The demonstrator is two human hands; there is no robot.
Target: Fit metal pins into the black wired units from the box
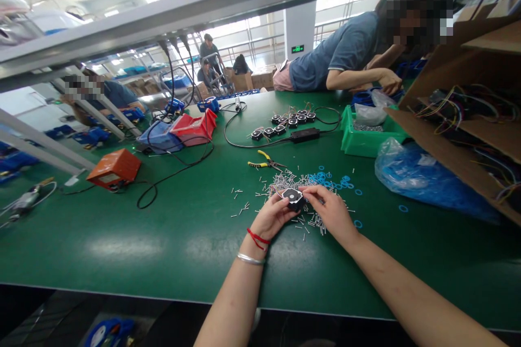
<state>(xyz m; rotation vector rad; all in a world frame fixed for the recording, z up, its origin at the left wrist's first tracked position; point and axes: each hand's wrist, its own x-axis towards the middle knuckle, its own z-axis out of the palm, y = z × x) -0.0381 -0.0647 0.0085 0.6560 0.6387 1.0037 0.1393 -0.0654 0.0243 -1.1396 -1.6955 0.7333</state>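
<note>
My left hand (pixel 273 216) holds a small square black motor (pixel 293 197) with a pale face and a round centre, fingers curled around its side. My right hand (pixel 330 210) is at the motor's right edge, thumb and forefinger pinched together; whatever is between them is too small to make out. Under and around both hands lies a loose pile of long thin screws (pixel 315 221). Blue rings (pixel 323 178) are scattered at its far right side. Just beyond the pile rest yellow-handled pliers (pixel 266 160), jaws pointing right.
Several similar motors (pixel 280 129) with wires stand in rows farther back, near a black power adapter (pixel 305 135). To the right are a green bin (pixel 358 143), a blue plastic bag (pixel 423 179) and a cardboard shelf (pixel 459 146). An orange box (pixel 114 169) and red bin (pixel 195 129) stand left. A co-worker (pixel 345 54) leans over the far side.
</note>
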